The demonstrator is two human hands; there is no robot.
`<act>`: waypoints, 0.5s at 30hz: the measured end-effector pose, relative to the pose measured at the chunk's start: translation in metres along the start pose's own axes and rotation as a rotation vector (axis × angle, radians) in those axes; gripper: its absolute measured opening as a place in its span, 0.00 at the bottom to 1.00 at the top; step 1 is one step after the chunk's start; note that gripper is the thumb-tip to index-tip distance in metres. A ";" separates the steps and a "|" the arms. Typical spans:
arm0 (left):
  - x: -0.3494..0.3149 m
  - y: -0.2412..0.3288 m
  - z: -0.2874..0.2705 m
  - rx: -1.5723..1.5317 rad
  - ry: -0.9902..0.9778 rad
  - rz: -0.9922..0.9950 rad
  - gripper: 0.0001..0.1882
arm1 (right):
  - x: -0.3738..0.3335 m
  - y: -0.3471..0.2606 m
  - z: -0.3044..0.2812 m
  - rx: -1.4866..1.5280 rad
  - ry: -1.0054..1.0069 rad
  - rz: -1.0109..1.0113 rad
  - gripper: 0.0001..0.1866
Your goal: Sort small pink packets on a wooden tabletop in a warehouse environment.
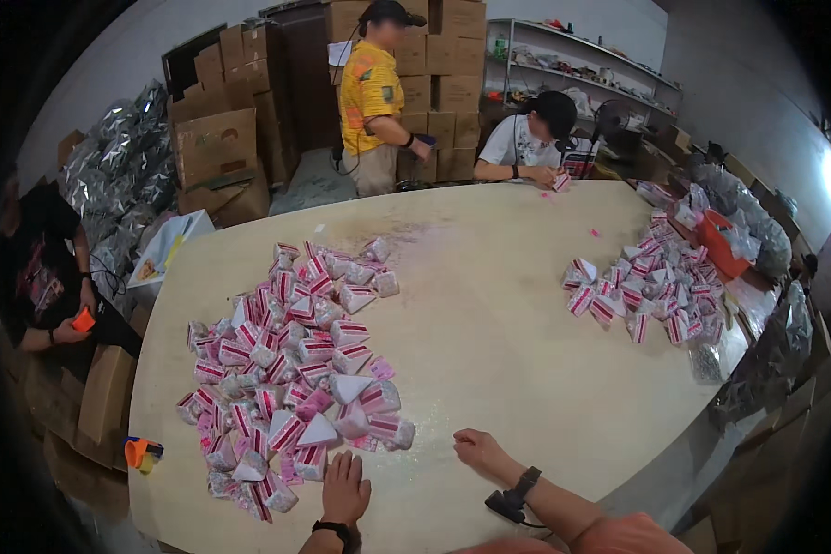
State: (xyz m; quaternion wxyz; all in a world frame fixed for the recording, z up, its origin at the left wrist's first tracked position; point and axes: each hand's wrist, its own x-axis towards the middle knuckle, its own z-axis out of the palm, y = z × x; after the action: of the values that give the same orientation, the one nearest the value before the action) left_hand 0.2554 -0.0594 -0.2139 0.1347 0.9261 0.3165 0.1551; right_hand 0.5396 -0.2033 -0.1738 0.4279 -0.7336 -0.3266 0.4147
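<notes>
My left hand lies palm down on the table, its fingers stretched toward the near edge of a large heap of cake-slice-shaped packs. These wedges are white with pink-red stripes, and many look wrapped in clear plastic. Just beyond my fingertips is one striped wedge; whether they touch it I cannot tell. My right hand rests on the bare tabletop right of the heap, its fingers curled in. Anything inside those fingers is hidden. Small shiny specks dot the surface between my hands and the heap.
A second heap of wedges lies at the right beside an orange-red bin. An orange-and-blue tape dispenser sits at the left edge. Three other people are around the table. Cardboard boxes and silvery plastic bags stand behind.
</notes>
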 end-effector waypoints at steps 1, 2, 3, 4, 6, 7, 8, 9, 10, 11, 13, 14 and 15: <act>-0.002 0.001 0.000 -0.018 0.009 -0.010 0.26 | -0.003 0.007 0.000 -0.025 -0.001 0.003 0.22; -0.001 0.012 -0.009 -0.018 -0.011 -0.050 0.24 | -0.008 0.012 0.002 -0.047 -0.003 0.005 0.23; -0.004 0.021 -0.020 -0.115 0.015 -0.068 0.24 | -0.015 0.015 0.002 0.015 -0.007 0.030 0.22; -0.008 0.029 -0.031 -0.215 0.040 -0.082 0.23 | -0.022 0.016 0.001 0.076 -0.008 0.056 0.21; -0.028 0.033 -0.041 -0.376 0.094 -0.181 0.19 | -0.034 0.019 0.001 0.203 -0.002 0.086 0.18; -0.044 0.029 -0.045 -0.381 0.109 -0.197 0.17 | -0.040 0.018 0.004 0.239 -0.003 0.110 0.16; -0.059 0.025 -0.050 -0.386 0.126 -0.215 0.16 | -0.047 0.016 0.006 0.273 -0.006 0.135 0.14; -0.074 0.021 -0.055 -0.391 0.144 -0.235 0.15 | -0.055 0.015 0.007 0.305 -0.010 0.160 0.12; -0.083 0.025 -0.073 -0.307 0.104 -0.313 0.12 | -0.062 0.019 0.008 0.323 -0.040 0.135 0.10; -0.097 0.019 -0.076 -0.354 0.137 -0.403 0.11 | -0.066 0.023 0.011 0.313 -0.046 0.149 0.11; -0.133 -0.007 -0.079 -0.448 0.207 -0.574 0.10 | -0.071 0.029 0.021 0.297 -0.053 0.174 0.13; -0.154 -0.030 -0.064 -0.551 0.369 -0.608 0.06 | -0.076 0.019 0.028 0.319 -0.047 0.210 0.12; -0.167 -0.045 -0.061 -0.522 0.424 -0.612 0.07 | -0.078 0.021 0.030 0.331 -0.044 0.221 0.12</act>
State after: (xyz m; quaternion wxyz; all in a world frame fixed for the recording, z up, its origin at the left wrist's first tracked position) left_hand 0.0827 -0.1202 -0.2075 0.3356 0.6725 0.5467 0.3691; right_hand 0.4811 -0.2669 -0.1751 0.4873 -0.6753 -0.1806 0.5233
